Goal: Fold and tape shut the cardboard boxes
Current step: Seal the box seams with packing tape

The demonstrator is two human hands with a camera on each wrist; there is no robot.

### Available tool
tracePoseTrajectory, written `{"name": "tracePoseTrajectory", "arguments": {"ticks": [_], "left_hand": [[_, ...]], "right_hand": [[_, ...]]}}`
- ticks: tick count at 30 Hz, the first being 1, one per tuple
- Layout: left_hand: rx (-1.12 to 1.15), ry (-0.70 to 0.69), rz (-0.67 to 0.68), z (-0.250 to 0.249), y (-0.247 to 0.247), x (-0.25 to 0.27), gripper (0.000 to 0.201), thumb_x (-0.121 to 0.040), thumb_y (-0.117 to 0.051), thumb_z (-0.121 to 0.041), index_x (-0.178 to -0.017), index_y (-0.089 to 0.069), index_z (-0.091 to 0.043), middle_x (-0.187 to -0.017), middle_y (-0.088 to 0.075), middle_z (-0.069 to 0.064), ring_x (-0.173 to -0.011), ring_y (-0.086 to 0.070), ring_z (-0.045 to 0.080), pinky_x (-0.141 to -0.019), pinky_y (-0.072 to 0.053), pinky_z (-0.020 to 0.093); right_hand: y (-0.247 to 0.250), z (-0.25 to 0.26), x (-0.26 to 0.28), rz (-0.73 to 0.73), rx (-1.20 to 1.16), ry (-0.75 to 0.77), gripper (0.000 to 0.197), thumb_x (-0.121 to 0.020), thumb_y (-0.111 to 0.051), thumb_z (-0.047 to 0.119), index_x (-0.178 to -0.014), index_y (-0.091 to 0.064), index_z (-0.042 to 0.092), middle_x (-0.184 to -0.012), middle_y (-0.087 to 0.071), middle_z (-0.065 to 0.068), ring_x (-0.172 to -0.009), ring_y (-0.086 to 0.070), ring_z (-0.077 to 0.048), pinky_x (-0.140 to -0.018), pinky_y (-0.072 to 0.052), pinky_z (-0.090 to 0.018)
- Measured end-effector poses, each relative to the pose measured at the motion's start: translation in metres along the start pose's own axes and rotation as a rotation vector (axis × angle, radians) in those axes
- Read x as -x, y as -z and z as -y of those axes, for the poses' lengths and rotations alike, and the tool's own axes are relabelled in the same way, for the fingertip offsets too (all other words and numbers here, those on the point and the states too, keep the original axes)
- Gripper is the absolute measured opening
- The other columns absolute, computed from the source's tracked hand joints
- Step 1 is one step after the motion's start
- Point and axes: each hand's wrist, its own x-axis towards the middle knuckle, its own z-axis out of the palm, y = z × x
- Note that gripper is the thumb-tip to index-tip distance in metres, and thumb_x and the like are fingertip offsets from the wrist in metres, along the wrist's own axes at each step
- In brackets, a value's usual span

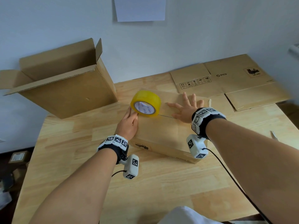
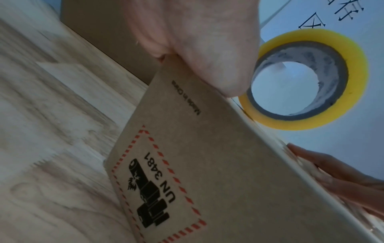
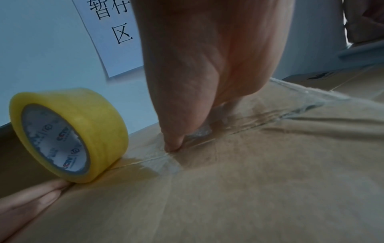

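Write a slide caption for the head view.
Right hand presses tape onto closed brown cardboard box; yellow tape roll stands beside left hand.

— What is that big brown thing?
— A cardboard box [image 2: 218, 164], on the wooden bench [image 2: 51, 131]. Its side has a black picture in a red dashed frame, with "UN 3481".
— Who is touching it?
— The left hand [image 2: 197, 41] presses on the top edge. The fingers [image 2: 324, 166] of the other hand lie on top, lower right.
— And the yellow ring?
— A roll of tape [image 2: 307, 80], standing on the box, just beside the left hand.
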Motion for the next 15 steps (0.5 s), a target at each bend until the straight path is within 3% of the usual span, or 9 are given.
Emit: {"name": "tracePoseTrajectory", "arguments": {"ticks": [8, 10, 13, 15], "left_hand": [[-0.014, 0.041, 0.008, -0.002, 0.001, -0.001, 0.035, -0.102, -0.029, -0.024, -0.127, -0.052, -0.019, -0.157, -0.023, 0.004, -0.129, -0.044, 0.029, -0.089, -0.043, 0.035], [-0.015, 0.031, -0.002, 0.001, -0.001, -0.001, 0.032, -0.102, -0.029, -0.024, -0.122, -0.053, -0.018, -0.155, -0.027, 0.005, -0.126, -0.046, 0.031, -0.086, -0.044, 0.035], [-0.009, 0.039, 0.003, 0.003, -0.002, -0.002, 0.031, -0.102, -0.029, -0.024, -0.120, -0.053, -0.017, -0.154, -0.029, 0.003, -0.124, -0.046, 0.029, -0.087, -0.045, 0.035], [-0.003, 0.013, -0.006, 0.006, -0.004, -0.003, 0.029, -0.102, -0.030, -0.024, -0.117, -0.053, -0.016, -0.150, -0.033, 0.003, -0.120, -0.049, 0.029, -0.084, -0.046, 0.034]], "right_hand": [[0.007, 0.000, -0.001, -0.029, -0.041, 0.021, 0.051, -0.095, -0.038, 0.048, -0.138, -0.014, 0.062, -0.155, 0.024, -0.002, -0.139, 0.022, -0.043, -0.108, 0.005, -0.064], [0.014, 0.004, -0.002, -0.037, -0.080, 0.020, 0.049, -0.094, -0.040, 0.045, -0.138, -0.023, 0.058, -0.157, 0.012, -0.001, -0.140, 0.015, -0.046, -0.110, 0.001, -0.064], [0.027, 0.013, -0.004, -0.064, -0.157, 0.051, 0.039, -0.098, -0.034, 0.039, -0.137, -0.042, 0.039, -0.156, -0.011, -0.005, -0.141, -0.001, -0.044, -0.110, -0.007, -0.064], [0.034, 0.022, -0.005, -0.163, -0.267, 0.113, 0.037, -0.100, -0.031, 0.036, -0.128, -0.053, 0.027, -0.149, -0.029, -0.006, -0.139, -0.019, -0.038, -0.110, -0.020, -0.056]]}}
